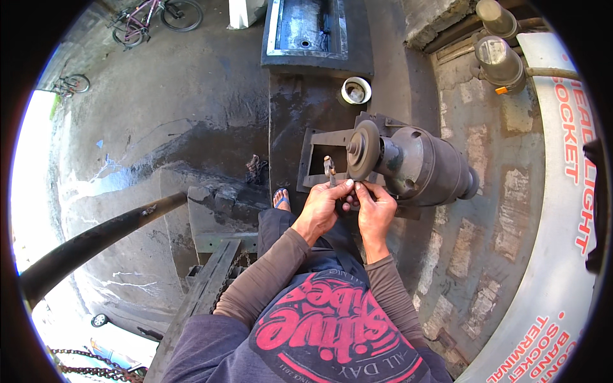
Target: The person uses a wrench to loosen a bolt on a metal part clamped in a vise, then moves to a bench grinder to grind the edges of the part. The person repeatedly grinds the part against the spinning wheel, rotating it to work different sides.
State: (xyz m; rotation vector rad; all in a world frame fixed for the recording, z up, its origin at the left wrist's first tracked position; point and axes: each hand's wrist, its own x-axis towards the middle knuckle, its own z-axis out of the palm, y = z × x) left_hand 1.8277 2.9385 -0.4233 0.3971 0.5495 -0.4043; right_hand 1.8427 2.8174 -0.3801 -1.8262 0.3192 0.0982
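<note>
Left grip [320, 208]: I'm holding a metal piece [329, 165] beside the wheel [366, 153].
Right grip [377, 213]: curling alongside, probably bracing; contents unclear.

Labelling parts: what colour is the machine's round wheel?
The wheel is dull brownish grey; head view.

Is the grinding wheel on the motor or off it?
On. The wheel sits at the left end of the motor, its hub showing, just ahead of the left hand and right hand.

Dk navy tee [313, 329] w/ big pink print [316, 327], brn long sleeves [269, 271], dk trousers [274, 223], blue-strap flip-flop [280, 195], bare hands [319, 209]
</note>
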